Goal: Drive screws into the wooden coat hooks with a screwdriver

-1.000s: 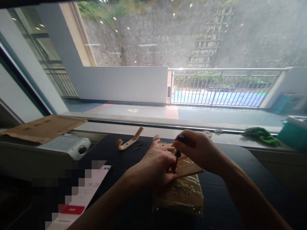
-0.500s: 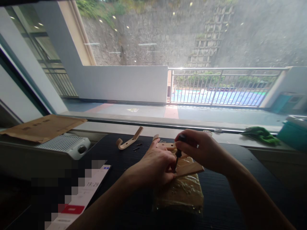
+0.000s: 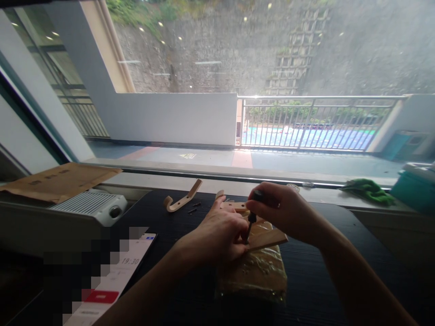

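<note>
Pinched in my right hand [image 3: 277, 201] is a black-handled screwdriver [image 3: 252, 217], its shaft slanting down to a wooden hook [image 3: 268, 238]. My left hand [image 3: 226, 231] grips that hook near the screwdriver's tip, its fingertips pressed round the wood; the tip and any screw are hidden there. Under the hook lies a cardboard-coloured block [image 3: 258, 276] wrapped in clear plastic. Just beyond my left hand sits another wooden piece with holes [image 3: 234, 206], partly covered by my fingers. Farther left, a curved wooden hook [image 3: 183, 199] rests on the black table, with small dark screws [image 3: 193, 209] beside it.
A phone [image 3: 118, 276] lies at the left of the black table [image 3: 316, 276]. Behind it, a brown envelope [image 3: 61, 179] rests on a white slatted appliance [image 3: 95, 208]. A green cloth [image 3: 367, 191] and a teal box [image 3: 414, 188] are by the window at right.
Both hands hold nearly the same pose, with the screwdriver still at the same place on the hook. The whole view has shifted very slightly.
</note>
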Motion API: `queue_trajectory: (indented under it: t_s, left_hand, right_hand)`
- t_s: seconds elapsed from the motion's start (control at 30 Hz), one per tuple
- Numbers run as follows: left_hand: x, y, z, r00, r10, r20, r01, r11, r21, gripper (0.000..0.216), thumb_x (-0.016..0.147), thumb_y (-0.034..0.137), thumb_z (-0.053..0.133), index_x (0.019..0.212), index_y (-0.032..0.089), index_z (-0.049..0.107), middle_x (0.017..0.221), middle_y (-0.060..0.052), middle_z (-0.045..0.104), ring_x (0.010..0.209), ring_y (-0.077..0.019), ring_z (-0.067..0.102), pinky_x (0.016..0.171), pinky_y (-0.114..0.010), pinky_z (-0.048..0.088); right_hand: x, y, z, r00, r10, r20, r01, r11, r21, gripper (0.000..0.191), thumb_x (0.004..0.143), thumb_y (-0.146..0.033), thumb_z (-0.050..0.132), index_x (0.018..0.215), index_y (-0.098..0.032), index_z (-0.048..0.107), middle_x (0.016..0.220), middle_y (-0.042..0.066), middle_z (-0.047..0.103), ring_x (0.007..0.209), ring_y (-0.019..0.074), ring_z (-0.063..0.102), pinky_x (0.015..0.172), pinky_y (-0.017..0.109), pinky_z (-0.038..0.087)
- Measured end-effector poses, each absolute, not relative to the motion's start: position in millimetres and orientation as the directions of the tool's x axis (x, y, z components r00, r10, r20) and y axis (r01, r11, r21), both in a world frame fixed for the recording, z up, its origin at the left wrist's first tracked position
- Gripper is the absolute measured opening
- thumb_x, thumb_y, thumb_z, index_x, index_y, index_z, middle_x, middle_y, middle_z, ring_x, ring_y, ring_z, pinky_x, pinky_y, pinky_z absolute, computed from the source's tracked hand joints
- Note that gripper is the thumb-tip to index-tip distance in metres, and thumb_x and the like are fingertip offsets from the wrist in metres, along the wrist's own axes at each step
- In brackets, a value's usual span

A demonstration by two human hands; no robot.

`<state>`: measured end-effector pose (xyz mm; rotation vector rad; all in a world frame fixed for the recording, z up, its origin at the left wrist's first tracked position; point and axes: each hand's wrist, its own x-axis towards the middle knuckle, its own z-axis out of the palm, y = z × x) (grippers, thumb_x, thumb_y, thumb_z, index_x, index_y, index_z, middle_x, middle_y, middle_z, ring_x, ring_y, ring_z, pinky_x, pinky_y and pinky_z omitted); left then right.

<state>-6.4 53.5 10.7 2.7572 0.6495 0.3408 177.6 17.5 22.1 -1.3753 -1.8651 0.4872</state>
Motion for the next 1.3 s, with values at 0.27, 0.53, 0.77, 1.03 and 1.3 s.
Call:
queue_trajectory:
  t_s: [0.27,0.53,0.77,1.03,1.3]
  left_hand:
    - [-5.1,54.1,8.7,0.864,0.479,0.156,0.411,-0.849,0.332,0.012,0.075,0.018,0.062,0.063,0.019,0.061,0.075,0.005,0.063,0.090,-0.0145,0.056,0.113,-0.051,-0.003]
    - [-4.9,53.3,11.6,0.866,0.482,0.136,0.418,-0.845,0.333,0.012,0.075,0.020,0.063,0.063,0.019,0.061,0.072,0.005,0.061,0.088,-0.0144,0.056,0.113,-0.052,-0.002]
    - [-5.3,54.5,10.2,0.866,0.469,0.173,0.400,-0.858,0.323,0.014,0.073,0.020,0.065,0.061,0.018,0.059,0.071,0.005,0.061,0.088,-0.0153,0.057,0.112,-0.053,-0.001]
    - [-4.6,53.8,11.0,0.869,0.467,0.165,0.403,-0.860,0.313,0.014,0.074,0.019,0.063,0.061,0.019,0.061,0.068,0.004,0.061,0.087,-0.0165,0.057,0.112,-0.054,0.003]
    - [-4.9,54.1,11.4,0.867,0.472,0.160,0.411,-0.858,0.309,0.013,0.073,0.019,0.065,0.061,0.019,0.060,0.070,0.005,0.061,0.086,-0.0152,0.057,0.112,-0.055,0.000]
  right_hand:
    - [175.4,19.1,21.7,-0.134,0.937,0.324,0.668,0.327,-0.668,0.025,0.083,-0.041,0.056,0.077,-0.018,0.061,0.059,-0.005,0.046,0.056,0.0092,0.037,0.049,0.024,0.032]
    - [174.6,22.9,15.3,-0.052,0.927,0.372,0.716,0.295,-0.633,0.038,0.078,-0.051,0.060,0.062,-0.019,0.049,0.054,-0.006,0.044,0.053,0.0086,0.035,0.046,0.024,0.030]
    - [174.4,18.3,22.3,-0.118,0.928,0.353,0.643,0.342,-0.685,0.022,0.082,-0.040,0.058,0.086,-0.020,0.065,0.064,-0.003,0.055,0.057,0.0095,0.043,0.050,0.023,0.035]
    - [174.5,21.3,17.8,-0.087,0.936,0.341,0.693,0.303,-0.655,0.031,0.082,-0.047,0.056,0.075,-0.017,0.059,0.059,-0.004,0.046,0.055,0.0096,0.037,0.048,0.024,0.032]
    - [172.5,19.9,19.1,-0.098,0.935,0.342,0.686,0.312,-0.657,0.029,0.081,-0.045,0.058,0.072,-0.018,0.056,0.058,-0.005,0.047,0.055,0.0090,0.038,0.048,0.024,0.033]
